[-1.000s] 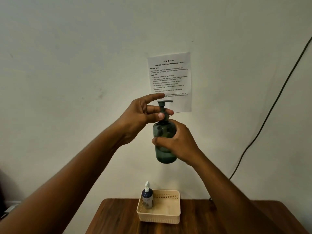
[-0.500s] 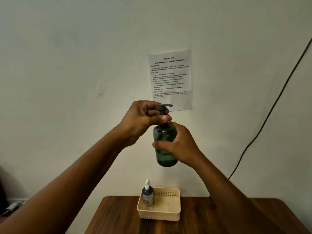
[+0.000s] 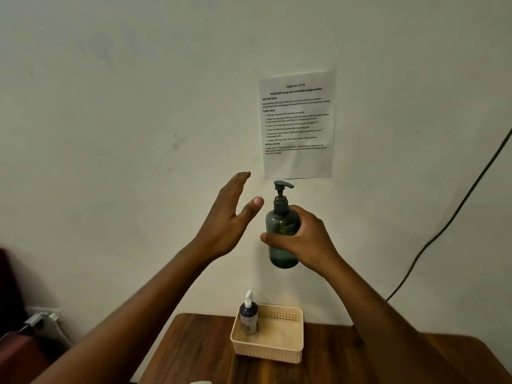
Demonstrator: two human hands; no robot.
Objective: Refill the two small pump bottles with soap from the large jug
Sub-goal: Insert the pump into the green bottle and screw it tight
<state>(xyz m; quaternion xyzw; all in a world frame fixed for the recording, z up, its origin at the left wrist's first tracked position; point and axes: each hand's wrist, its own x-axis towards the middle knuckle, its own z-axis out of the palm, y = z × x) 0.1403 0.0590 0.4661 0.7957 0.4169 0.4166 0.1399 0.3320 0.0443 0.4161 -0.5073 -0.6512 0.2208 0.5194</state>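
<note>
My right hand [image 3: 307, 242] is wrapped around a dark green pump bottle [image 3: 281, 228], holding it upright in the air in front of the wall, its grey pump head on top. My left hand [image 3: 230, 217] hovers just left of the bottle, fingers spread, touching nothing. Below, a small dark blue bottle with a white pump [image 3: 248, 314] stands in the left corner of a cream plastic basket [image 3: 277, 350] on the wooden table [image 3: 199, 353]. The large jug is out of view.
A printed task sheet [image 3: 297, 123] is stuck on the wall behind the bottle. A black cable [image 3: 454, 214] runs down the wall at the right. Some white and dark red items [image 3: 41, 328] sit at the lower left.
My left hand was gripping the pump head of the green bottle; it has let go and pulled back to the left with open fingers. The bottle has dropped slightly.
</note>
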